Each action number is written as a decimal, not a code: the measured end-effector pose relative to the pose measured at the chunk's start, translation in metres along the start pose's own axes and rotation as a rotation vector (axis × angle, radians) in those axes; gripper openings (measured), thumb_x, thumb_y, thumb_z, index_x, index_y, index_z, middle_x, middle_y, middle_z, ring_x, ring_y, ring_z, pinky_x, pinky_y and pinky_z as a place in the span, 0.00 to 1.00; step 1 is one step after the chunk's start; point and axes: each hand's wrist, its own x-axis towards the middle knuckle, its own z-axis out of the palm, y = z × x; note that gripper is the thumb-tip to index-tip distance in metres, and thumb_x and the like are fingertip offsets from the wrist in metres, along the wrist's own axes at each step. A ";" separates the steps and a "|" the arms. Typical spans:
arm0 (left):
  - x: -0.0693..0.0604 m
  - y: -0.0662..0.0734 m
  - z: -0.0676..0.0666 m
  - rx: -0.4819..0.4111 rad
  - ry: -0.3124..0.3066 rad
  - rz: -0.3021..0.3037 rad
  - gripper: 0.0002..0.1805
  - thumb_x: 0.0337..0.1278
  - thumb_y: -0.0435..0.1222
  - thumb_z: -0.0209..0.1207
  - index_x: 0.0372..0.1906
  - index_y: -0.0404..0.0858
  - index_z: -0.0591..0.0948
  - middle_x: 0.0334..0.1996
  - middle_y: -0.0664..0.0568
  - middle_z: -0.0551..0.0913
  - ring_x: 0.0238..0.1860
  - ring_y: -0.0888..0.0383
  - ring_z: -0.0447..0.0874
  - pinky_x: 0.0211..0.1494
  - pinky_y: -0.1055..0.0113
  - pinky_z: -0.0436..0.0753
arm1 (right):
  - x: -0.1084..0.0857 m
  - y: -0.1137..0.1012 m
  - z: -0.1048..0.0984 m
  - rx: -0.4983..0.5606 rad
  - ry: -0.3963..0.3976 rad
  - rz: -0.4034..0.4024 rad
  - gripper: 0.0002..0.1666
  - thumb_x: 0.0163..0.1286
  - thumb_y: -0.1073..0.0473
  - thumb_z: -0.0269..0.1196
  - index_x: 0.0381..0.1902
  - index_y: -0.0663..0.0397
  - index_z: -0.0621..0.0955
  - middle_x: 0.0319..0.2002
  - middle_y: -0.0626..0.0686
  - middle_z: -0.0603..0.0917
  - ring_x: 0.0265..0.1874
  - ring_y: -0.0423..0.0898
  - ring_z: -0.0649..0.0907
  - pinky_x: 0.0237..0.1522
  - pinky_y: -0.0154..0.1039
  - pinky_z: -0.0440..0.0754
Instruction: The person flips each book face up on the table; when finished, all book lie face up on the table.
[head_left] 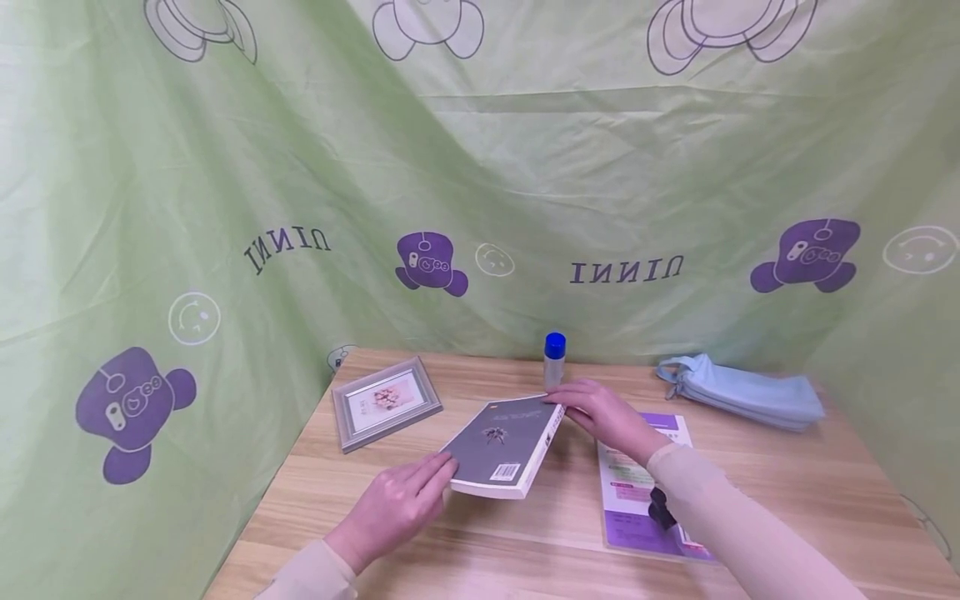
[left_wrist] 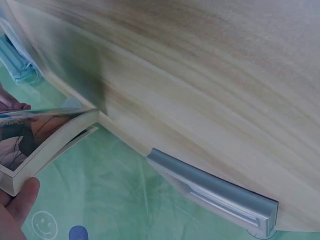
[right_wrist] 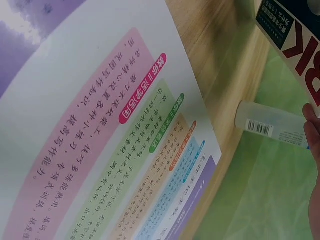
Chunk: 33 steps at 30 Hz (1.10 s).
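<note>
A grey-backed paperback book (head_left: 491, 442) is held above the table, tilted, its back cover and barcode facing up. My left hand (head_left: 401, 502) grips its near left corner. In the left wrist view, the thumb of my left hand (left_wrist: 24, 202) lies against the edge of the book (left_wrist: 55, 145). My right hand (head_left: 603, 417) holds the far right corner by the spine. The right wrist view shows the book's (right_wrist: 287, 37) lettered spine and part of my right hand (right_wrist: 314, 150). Behind that corner stands a clear bottle (head_left: 553, 371) with a blue cap.
A purple and white booklet (head_left: 626, 525) lies under my right forearm. A light blue zip pouch (head_left: 757, 396) lies at the back right of the wooden table (head_left: 810, 508). At the back left is a grey picture frame (head_left: 427, 392). A green printed curtain (head_left: 525, 175) hangs behind.
</note>
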 end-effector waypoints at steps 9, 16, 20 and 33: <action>0.003 -0.006 -0.005 0.013 -0.019 -0.007 0.21 0.72 0.34 0.47 0.54 0.28 0.85 0.47 0.39 0.90 0.42 0.50 0.93 0.36 0.62 0.90 | 0.000 -0.001 -0.003 -0.011 0.023 0.009 0.22 0.69 0.69 0.69 0.60 0.53 0.86 0.59 0.55 0.86 0.59 0.57 0.83 0.61 0.58 0.81; 0.010 -0.010 -0.007 0.020 0.004 -0.025 0.21 0.70 0.32 0.45 0.55 0.27 0.84 0.48 0.42 0.89 0.41 0.51 0.92 0.35 0.64 0.90 | 0.001 -0.002 -0.005 0.014 0.091 0.010 0.21 0.68 0.70 0.70 0.59 0.56 0.86 0.57 0.54 0.87 0.57 0.56 0.84 0.60 0.56 0.82; 0.012 -0.011 -0.007 0.012 0.014 -0.037 0.21 0.70 0.32 0.45 0.55 0.27 0.84 0.48 0.42 0.89 0.41 0.51 0.92 0.35 0.64 0.90 | 0.001 -0.002 -0.007 0.020 0.107 0.015 0.21 0.68 0.69 0.70 0.58 0.55 0.86 0.56 0.51 0.87 0.57 0.55 0.84 0.61 0.55 0.82; 0.014 -0.010 -0.008 -0.021 0.027 -0.100 0.21 0.70 0.32 0.44 0.54 0.28 0.84 0.43 0.42 0.90 0.36 0.52 0.92 0.32 0.65 0.89 | 0.003 -0.002 -0.008 0.024 0.137 -0.006 0.20 0.67 0.70 0.71 0.56 0.54 0.87 0.53 0.52 0.89 0.54 0.53 0.85 0.59 0.54 0.83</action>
